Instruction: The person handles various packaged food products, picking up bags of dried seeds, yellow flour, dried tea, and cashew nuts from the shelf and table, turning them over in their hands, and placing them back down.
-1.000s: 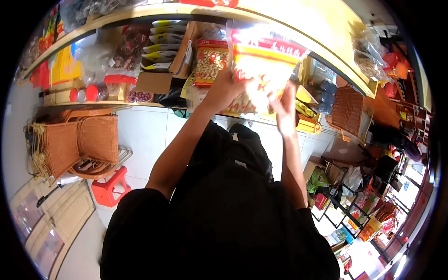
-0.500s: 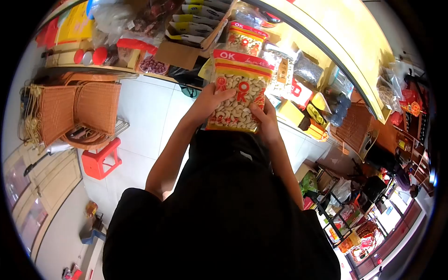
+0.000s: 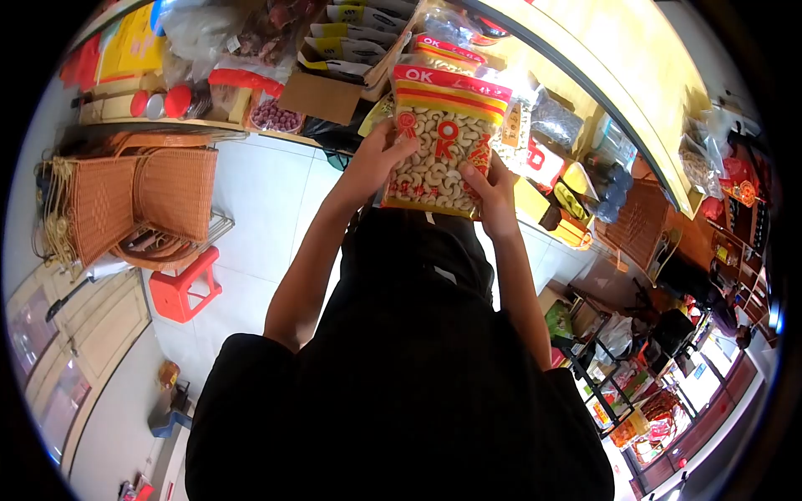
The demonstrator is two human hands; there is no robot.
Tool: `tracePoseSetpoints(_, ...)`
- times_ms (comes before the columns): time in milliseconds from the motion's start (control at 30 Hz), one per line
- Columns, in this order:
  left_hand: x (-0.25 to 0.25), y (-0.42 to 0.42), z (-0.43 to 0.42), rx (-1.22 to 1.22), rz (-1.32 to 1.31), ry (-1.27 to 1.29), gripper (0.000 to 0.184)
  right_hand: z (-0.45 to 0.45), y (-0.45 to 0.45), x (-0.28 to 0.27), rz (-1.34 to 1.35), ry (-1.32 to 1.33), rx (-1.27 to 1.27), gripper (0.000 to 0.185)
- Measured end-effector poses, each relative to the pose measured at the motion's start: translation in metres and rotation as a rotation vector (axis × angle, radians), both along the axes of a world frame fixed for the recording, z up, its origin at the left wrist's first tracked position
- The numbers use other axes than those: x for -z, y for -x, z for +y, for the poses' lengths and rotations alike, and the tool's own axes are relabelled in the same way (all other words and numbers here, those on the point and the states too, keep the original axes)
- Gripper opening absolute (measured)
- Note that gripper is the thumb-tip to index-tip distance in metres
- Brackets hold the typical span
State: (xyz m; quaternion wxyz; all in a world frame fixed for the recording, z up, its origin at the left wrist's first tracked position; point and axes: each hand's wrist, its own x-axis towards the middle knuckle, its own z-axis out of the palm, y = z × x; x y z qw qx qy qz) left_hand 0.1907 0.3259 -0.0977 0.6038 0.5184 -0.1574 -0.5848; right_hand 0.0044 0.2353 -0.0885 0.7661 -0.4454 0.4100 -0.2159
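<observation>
A clear bag of cashews (image 3: 439, 171) with a red and yellow top band marked "OK" is held up in front of me. My left hand (image 3: 380, 159) grips its left side, thumb across the front. On the right edge, my right hand (image 3: 491, 188) holds it with the thumb pressed on the front. The fingers behind the bag are hidden. Just past its top lies a second, similar OK bag (image 3: 447, 52) on the shelf, mostly covered by the one I hold.
Packets stand in an open cardboard box (image 3: 326, 96). Red-lidded jars (image 3: 177, 100) sit further left. Bananas (image 3: 570, 200) lie to the right. On the tiled floor are wicker chairs (image 3: 171, 196) and a red plastic stool (image 3: 185, 284). A wooden ledge (image 3: 618, 67) runs along the upper right.
Both hands have raised the cashew bag slightly up and to the right. It now covers more of the similar bag behind it.
</observation>
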Motion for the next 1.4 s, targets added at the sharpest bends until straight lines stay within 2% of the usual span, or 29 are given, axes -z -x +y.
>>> tracePoseSetpoints(167, 0.027, -0.001, -0.011, 0.117, -0.139, -0.005, 0.04, -0.005, 0.003, 0.012, 0.025, -0.049, 0.039, 0.041)
tracePoseSetpoints(300, 0.028, -0.005, -0.015, 0.147, -0.101, 0.003, 0.038, -0.003, 0.003, 0.017, 0.082, -0.004, 0.046, 0.038)
tracePoseSetpoints(733, 0.019, -0.011, -0.011, 0.098, -0.059, -0.028, 0.043, 0.0, -0.002, 0.021, 0.103, -0.011, 0.056, 0.032)
tracePoseSetpoints(900, 0.036, -0.005, -0.013, 0.036, -0.039, -0.001, 0.041, -0.006, 0.0, 0.029, 0.159, 0.019, -0.03, 0.037)
tracePoseSetpoints(1000, 0.066, -0.01, -0.029, 0.041, -0.198, 0.023, 0.043, -0.016, -0.008, 0.049, 0.156, 0.085, -0.047, 0.041)
tracePoseSetpoints(1067, 0.082, -0.012, -0.049, 0.005, -0.458, -0.061, 0.047, -0.028, -0.015, 0.065, 0.188, 0.182, -0.043, 0.046)
tracePoseSetpoints(1100, 0.09, -0.013, -0.062, 0.016, -0.452, -0.048, 0.047, -0.036, -0.02, 0.071, 0.231, 0.225, -0.028, 0.055)
tracePoseSetpoints(1167, 0.11, -0.018, -0.083, -0.019, -0.532, -0.109, 0.049, -0.053, -0.03, 0.088, 0.36, 0.268, 0.002, 0.061)
tracePoseSetpoints(1233, 0.126, -0.024, -0.105, -0.012, -0.587, -0.114, 0.05, -0.078, -0.032, 0.136, 0.485, 0.442, 0.005, 0.076)
tracePoseSetpoints(1267, 0.134, -0.026, -0.115, -0.02, -0.646, -0.131, 0.05, -0.082, -0.042, 0.13, 0.5, 0.534, 0.004, 0.079)
tracePoseSetpoints(1300, 0.141, -0.028, -0.124, -0.003, -0.644, -0.119, 0.05, -0.085, -0.044, 0.121, 0.589, 0.415, -0.03, 0.076)
tracePoseSetpoints(1367, 0.158, -0.031, -0.139, -0.026, -0.712, -0.244, 0.053, -0.094, -0.052, 0.135, 0.639, 0.472, -0.028, 0.075)
tracePoseSetpoints(1400, 0.166, -0.031, -0.144, -0.071, -0.789, -0.219, 0.054, -0.096, -0.055, 0.139, 0.691, 0.455, -0.031, 0.074)
